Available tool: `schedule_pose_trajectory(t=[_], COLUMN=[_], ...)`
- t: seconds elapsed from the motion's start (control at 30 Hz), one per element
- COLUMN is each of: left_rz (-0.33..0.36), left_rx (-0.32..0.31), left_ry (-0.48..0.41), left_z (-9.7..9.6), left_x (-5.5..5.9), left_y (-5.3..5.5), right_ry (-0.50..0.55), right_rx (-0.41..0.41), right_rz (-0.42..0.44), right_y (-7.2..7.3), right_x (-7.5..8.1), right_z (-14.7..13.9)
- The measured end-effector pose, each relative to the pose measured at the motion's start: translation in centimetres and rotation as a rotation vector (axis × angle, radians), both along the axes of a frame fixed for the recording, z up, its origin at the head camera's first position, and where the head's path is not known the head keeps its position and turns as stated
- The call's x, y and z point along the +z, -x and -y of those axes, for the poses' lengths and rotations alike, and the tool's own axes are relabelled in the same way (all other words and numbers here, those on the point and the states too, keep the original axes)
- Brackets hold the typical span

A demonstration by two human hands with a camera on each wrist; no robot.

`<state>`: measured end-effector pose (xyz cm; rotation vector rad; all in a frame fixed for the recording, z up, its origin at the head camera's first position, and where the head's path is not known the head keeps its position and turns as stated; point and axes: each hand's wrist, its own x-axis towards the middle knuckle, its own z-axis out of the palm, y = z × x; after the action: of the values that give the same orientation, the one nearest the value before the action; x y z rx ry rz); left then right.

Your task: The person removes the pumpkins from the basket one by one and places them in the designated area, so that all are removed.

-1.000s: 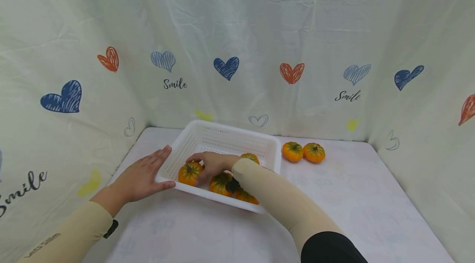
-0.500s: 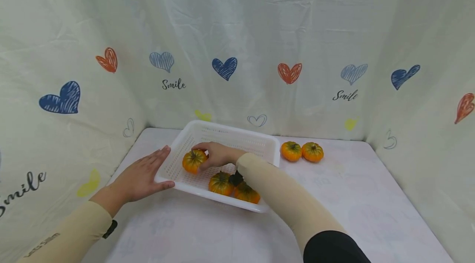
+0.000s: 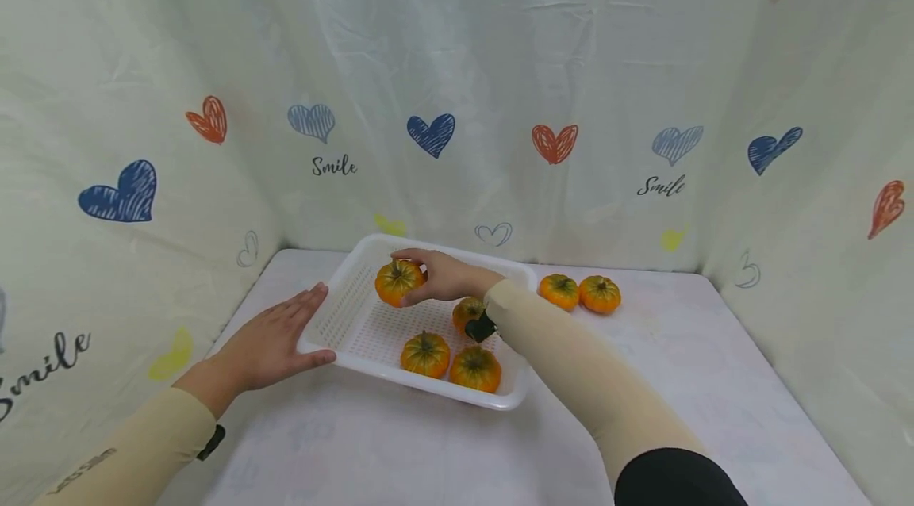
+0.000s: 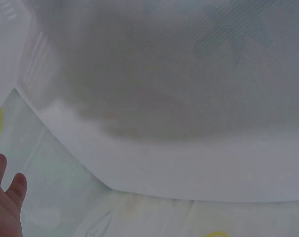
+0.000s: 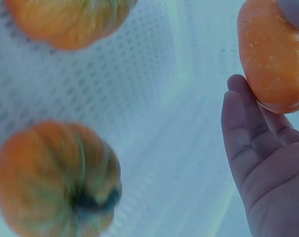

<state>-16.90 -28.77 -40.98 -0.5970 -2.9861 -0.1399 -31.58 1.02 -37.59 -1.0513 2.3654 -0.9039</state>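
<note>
My right hand (image 3: pixel 457 276) grips a small orange-and-green pumpkin (image 3: pixel 397 284) over the back left part of a white perforated plastic basket (image 3: pixel 371 335). In the right wrist view, the fingers of that hand (image 5: pixel 275 173) curl around the held pumpkin (image 5: pixel 273 57). Three more pumpkins sit inside: one front middle (image 3: pixel 424 355), one front right (image 3: pixel 475 369), and one (image 3: pixel 467 315) partly hidden by the right wrist. My left hand (image 3: pixel 267 339), fingers straight and thumb spread, rests against the basket's left end.
Two more pumpkins stand side by side on the white-covered table (image 3: pixel 643 379), just beyond the basket's right end: a left one (image 3: pixel 559 291) and a right one (image 3: pixel 600 294). A curtain (image 3: pixel 493 62) printed with hearts encloses the back and both sides.
The right hand has carried its pumpkin from the basket's front left corner backward and to the right, raising it. The left hand and basket have stayed in place.
</note>
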Motion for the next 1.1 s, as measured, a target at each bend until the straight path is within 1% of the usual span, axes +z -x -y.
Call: schedule_pose_trajectory(t=[0.13, 0.3, 0.37, 0.47, 0.63, 0.87, 1.1], left_rz=[-0.011, -0.038, -0.043, -0.045, -0.04, -0.027, -0.019], left_rx=[-0.01, -0.033, -0.03, -0.027, -0.022, -0.021, -0.017], left_ry=[-0.002, -0.002, -0.002, -0.008, 0.001, 0.006, -0.002], left_z=[0.0, 0.1, 0.1, 0.0, 0.0, -0.1, -0.1], left_x=[0.0, 0.2, 0.1, 0.1, 0.1, 0.5, 0.4], left_y=[0.0, -0.1, -0.1, -0.2, -0.2, -0.1, -0.2], right_ry=[0.021, 0.069, 0.087, 0.112, 0.128, 0.16, 0.141], right_rx=[-0.024, -0.044, -0.052, -0.065, -0.114, -0.203, -0.295], right_rz=[-0.005, 0.014, 0.016, 0.001, -0.031, -0.067, -0.079], right_y=[0.1, 0.2, 0.3, 0.1, -0.1, 0.2, -0.1], right_x=[1.0, 2.5, 2.9, 3.7, 4.9, 5.8, 6.2], right_z=[-1.4, -3.5, -4.4, -6.1, -9.2, -13.9, -18.3])
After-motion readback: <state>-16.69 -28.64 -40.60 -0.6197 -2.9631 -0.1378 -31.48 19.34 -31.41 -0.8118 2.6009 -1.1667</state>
